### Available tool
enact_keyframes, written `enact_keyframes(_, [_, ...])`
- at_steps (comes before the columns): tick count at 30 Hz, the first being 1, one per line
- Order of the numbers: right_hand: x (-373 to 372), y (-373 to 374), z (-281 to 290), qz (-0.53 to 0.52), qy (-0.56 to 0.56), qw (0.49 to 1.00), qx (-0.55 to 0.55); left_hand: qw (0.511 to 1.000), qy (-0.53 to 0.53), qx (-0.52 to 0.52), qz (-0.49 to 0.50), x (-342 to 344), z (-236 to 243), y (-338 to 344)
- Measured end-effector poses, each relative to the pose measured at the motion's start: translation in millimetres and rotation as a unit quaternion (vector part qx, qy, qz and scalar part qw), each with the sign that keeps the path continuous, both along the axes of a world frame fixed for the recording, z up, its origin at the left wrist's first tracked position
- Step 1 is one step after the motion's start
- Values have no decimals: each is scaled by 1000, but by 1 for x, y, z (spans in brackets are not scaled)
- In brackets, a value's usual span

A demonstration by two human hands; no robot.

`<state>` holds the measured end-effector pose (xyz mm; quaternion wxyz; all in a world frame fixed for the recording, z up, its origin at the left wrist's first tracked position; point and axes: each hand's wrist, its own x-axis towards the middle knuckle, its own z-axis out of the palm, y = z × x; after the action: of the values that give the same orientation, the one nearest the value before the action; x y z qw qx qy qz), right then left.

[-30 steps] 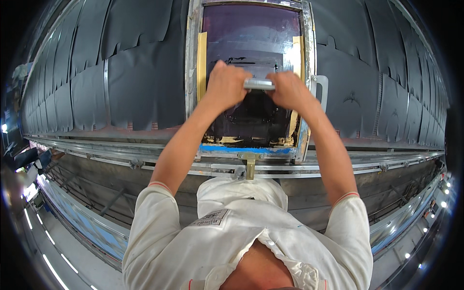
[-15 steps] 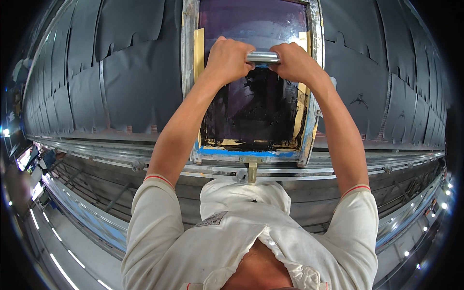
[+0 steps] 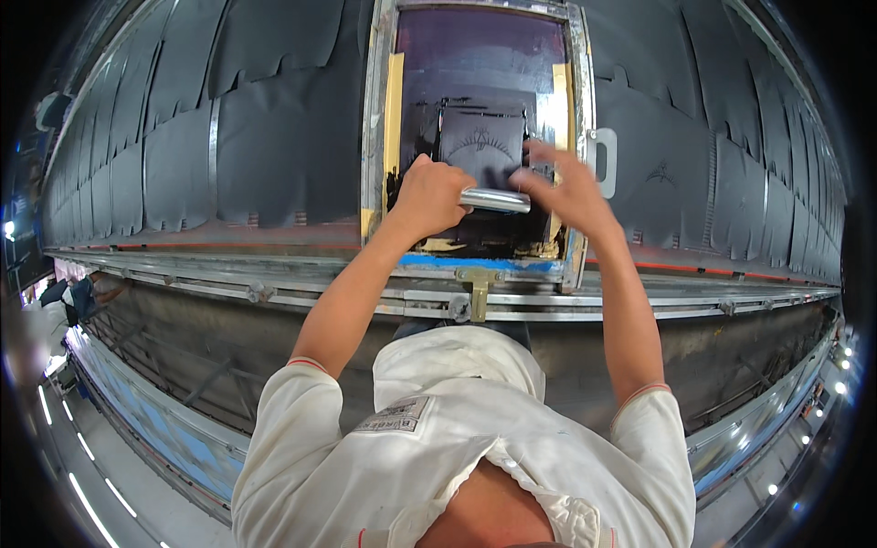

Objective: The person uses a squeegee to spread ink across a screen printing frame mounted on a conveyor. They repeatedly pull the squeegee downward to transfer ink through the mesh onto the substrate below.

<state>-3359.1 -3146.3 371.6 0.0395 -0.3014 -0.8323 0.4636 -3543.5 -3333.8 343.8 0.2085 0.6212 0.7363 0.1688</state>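
Observation:
My left hand [image 3: 434, 192] is closed on the left end of a metal squeegee bar [image 3: 495, 199], low over a framed screen [image 3: 480, 55] smeared with black ink. My right hand [image 3: 557, 187], blurred, has its fingers apart just above and right of the bar's right end. Beyond the bar, a dark rectangular area with a line drawing [image 3: 480, 142] shows in the screen. Yellow tape [image 3: 395, 91] runs along the screen's sides and blue tape [image 3: 466, 262] along its near edge. A metal bracket [image 3: 477, 297] juts from the frame's front.
Dark grey cut pieces [image 3: 274, 164] lie in rows on both sides of the frame. A white handle [image 3: 605, 163] is at the frame's right. A metal rail [image 3: 658, 306] runs along the near edge. Another person [image 3: 64, 301] is at the far left.
Both hands moved forward with the bar half a second ago and are now back toward me, lower on the screen. My right hand has let go of the bar and spread its fingers.

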Motion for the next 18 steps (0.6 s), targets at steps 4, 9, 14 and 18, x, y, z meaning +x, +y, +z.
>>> enact_keyframes(4, [25,82,-45,-251,30,945,205,997,33,55,33,-37,-1,41])
enact_keyframes(9, [25,86,-86,-340,-48,939,27,998,49,23,42,-82,0,97])
enact_keyframes(14, [26,89,-81,-352,-9,936,18,987,30,148,58,-46,-14,60])
enact_keyframes(18, [21,97,-45,-356,48,933,12,978,38,192,73,36,-4,-19])
